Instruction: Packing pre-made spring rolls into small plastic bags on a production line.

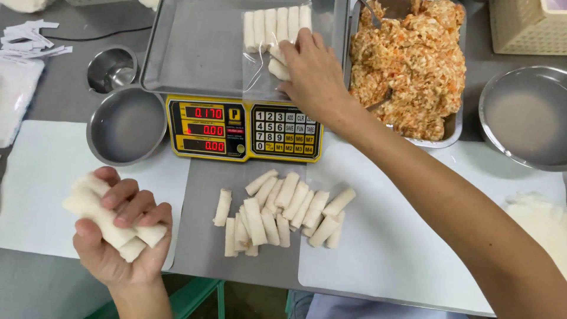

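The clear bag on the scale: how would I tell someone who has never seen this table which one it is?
Find the yellow-fronted scale at the middle of the table and look at its steel pan. The clear bag lies on the pan's right side under the right hand, with a neat row of white rolls inside. The other rolls lie loose on the table or in the left hand.

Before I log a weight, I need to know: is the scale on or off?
On. The scale has red digits lit in all three of its display windows, while the right hand sets rolls on its tray.

Two bare forearms, no sleeves, left grip (pixel 121 236), right grip (pixel 316 77)
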